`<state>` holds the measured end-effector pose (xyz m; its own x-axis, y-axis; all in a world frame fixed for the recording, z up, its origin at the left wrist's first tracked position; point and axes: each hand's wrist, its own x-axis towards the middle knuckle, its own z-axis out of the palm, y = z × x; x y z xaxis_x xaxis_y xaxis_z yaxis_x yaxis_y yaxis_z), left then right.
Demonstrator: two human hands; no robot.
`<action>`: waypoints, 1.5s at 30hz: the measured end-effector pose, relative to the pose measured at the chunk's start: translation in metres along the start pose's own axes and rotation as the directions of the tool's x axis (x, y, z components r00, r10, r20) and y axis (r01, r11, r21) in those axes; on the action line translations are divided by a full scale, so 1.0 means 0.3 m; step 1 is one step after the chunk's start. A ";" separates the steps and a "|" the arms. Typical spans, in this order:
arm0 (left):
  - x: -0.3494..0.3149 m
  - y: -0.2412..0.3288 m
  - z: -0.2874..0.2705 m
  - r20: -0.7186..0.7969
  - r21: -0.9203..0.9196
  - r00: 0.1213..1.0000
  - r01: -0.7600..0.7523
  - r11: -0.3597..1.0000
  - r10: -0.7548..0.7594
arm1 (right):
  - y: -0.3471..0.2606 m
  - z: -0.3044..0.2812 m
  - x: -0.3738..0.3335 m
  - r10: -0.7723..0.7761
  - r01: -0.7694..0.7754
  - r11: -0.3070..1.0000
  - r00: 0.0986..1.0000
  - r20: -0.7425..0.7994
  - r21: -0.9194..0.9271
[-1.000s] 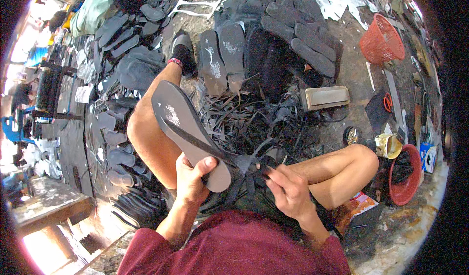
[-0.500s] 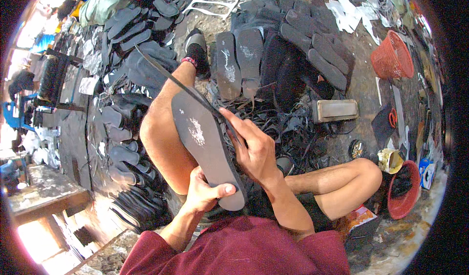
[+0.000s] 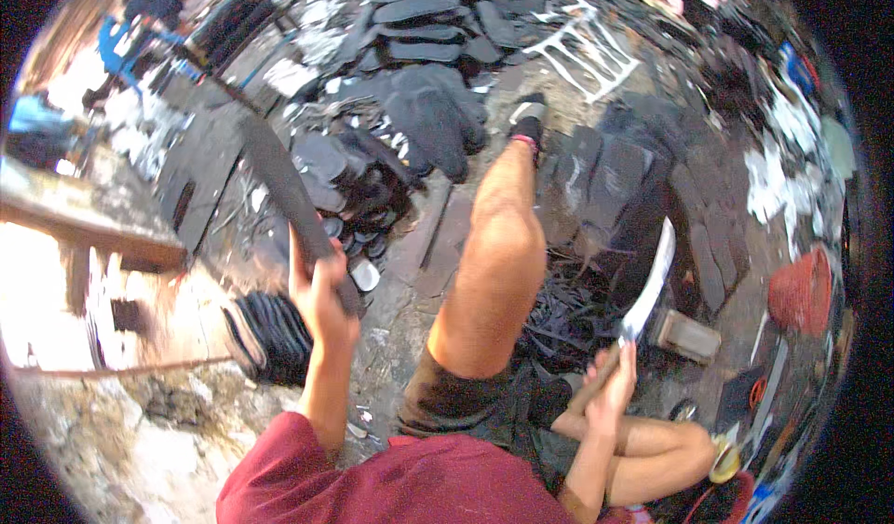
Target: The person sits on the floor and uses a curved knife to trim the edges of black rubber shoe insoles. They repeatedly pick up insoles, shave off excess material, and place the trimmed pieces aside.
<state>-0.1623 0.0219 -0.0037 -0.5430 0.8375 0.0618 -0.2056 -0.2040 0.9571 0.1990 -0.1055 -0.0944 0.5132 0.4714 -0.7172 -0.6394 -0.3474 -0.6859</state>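
Observation:
My left hand (image 3: 324,300) is closed around the heel end of a long dark grey shoe sole (image 3: 287,184), out to the left of my raised knee. The sole is tilted, its far end pointing up and left, and motion blurs it a little. On the other side of my body, my right hand (image 3: 615,389) grips the wooden handle of a knife (image 3: 649,286). Its curved, shiny blade points up and away from me, apart from the sole. Below the left hand, a stack of dark soles (image 3: 272,338) stands on edge.
Dark trimmings (image 3: 577,314) lie in a heap beyond my knees. A pale rectangular block (image 3: 687,336) rests near the knife. More soles (image 3: 414,26) are piled farther off. At the right is a red basket (image 3: 801,291); a wooden bench (image 3: 93,231) stands at the left.
The view has swung left. My hands have parted: the left has carried the sole away to the left, and the right is now off the sole's edge, with the knife blade plainly showing.

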 end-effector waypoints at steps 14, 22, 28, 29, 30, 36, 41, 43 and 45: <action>0.976 -0.704 -0.573 -0.547 0.678 0.831 0.511 0.529 -0.101 | -0.499 -0.565 -0.197 -0.943 0.718 0.308 0.319 -0.098 -0.624; 0.814 -0.431 -0.017 0.267 0.696 0.882 -0.455 0.556 0.387 | -0.538 -0.874 0.003 -0.619 0.535 0.783 0.723 -0.308 -0.318; 0.383 -0.156 0.815 0.914 0.280 0.404 -0.686 0.671 0.031 | -0.036 -0.753 0.483 -0.416 0.398 0.908 0.823 -0.387 -0.130; 0.293 -0.189 0.916 0.961 0.240 0.273 -0.754 0.612 -0.040 | -0.014 -0.722 0.515 -0.386 0.380 0.920 0.830 -0.403 -0.101; 0.222 -0.219 0.991 0.980 0.199 0.158 -0.826 0.528 -0.123 | -0.056 -0.622 0.505 -0.257 0.234 0.966 0.884 -0.391 -0.107; -0.121 -0.935 1.142 0.904 0.422 0.405 -0.790 0.445 -0.138 | 0.089 -0.549 0.620 -0.233 0.261 0.965 0.901 -0.365 0.027; -0.537 -0.913 1.234 0.815 0.493 0.571 -0.775 0.395 0.103 | 0.406 -0.908 0.421 -0.474 0.417 0.877 0.666 -0.576 -0.239; -0.645 -0.903 1.292 0.941 0.058 0.170 -0.932 0.357 0.291 | 0.423 -0.932 0.366 -0.410 0.383 0.903 0.632 -0.657 -0.195; -0.744 -0.922 1.390 0.987 0.072 0.132 -0.879 0.472 0.096 | 0.254 -0.805 0.303 -0.228 0.315 0.949 0.711 -0.665 0.012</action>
<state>0.3554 0.1028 -0.1644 0.7115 0.5914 0.3794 0.4386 -0.7957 0.4177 0.3352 -0.2849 -0.2415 0.8915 -0.1243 -0.4357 -0.4518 -0.1710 -0.8756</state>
